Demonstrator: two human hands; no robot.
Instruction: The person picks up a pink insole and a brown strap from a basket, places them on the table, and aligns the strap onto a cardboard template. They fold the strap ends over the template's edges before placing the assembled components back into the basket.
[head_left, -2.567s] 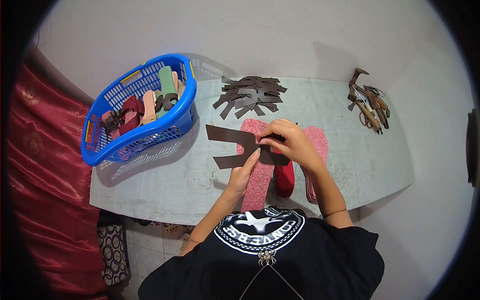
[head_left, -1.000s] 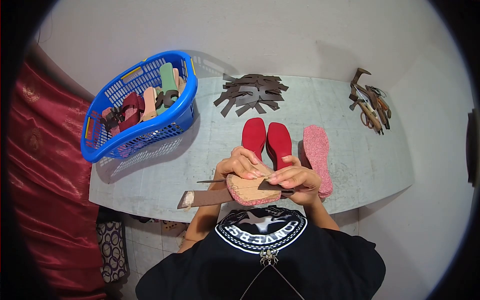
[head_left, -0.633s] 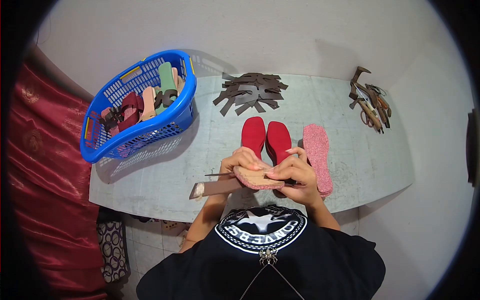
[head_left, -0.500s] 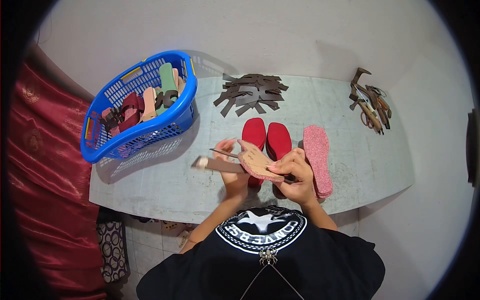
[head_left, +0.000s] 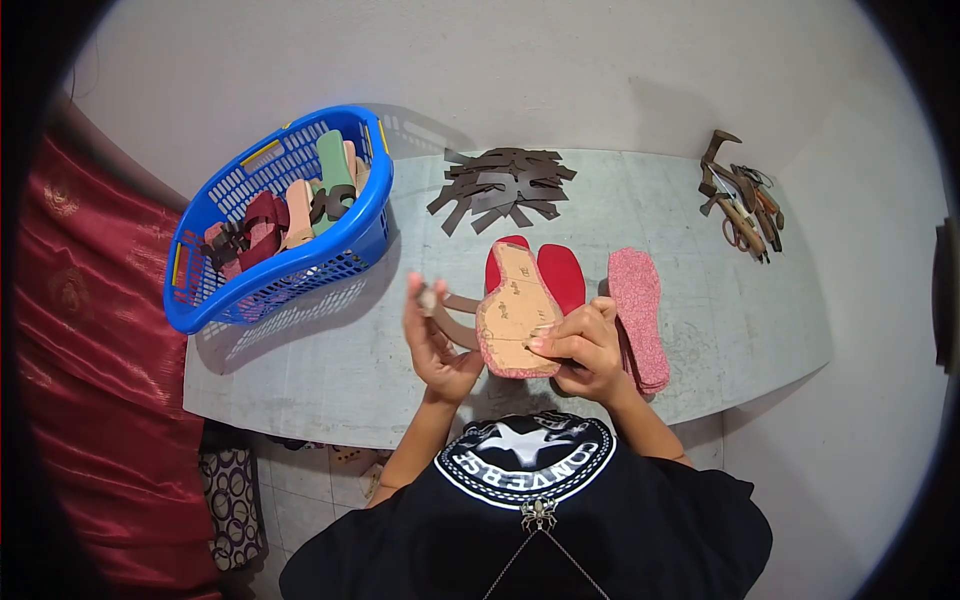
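My right hand (head_left: 585,350) pinches the near end of a pink-edged shoe insole (head_left: 515,315), its tan underside with small dark marks facing up. Brown straps (head_left: 458,302) stick out from the insole's left side. At their outer end, the slightly blurred fingers of my left hand (head_left: 437,345) close around a strap tip with a pale patch. Beneath the held insole lies a pair of red soles (head_left: 562,278), partly covered by it. To the right of my right hand rests a stack of pink speckled insoles (head_left: 637,315).
A blue basket (head_left: 345,255) with several finished sandals stands at the left. Brown strap pieces (head_left: 505,185) lie piled at the back of the table (head_left: 740,340). A hammer-like iron tool (head_left: 715,165) and other hand tools (head_left: 745,220) lie at the back right, near the wall.
The insole has turned so its narrow end points away and its underside shows more fully. My left hand has moved left and out from behind it, to the strap ends.
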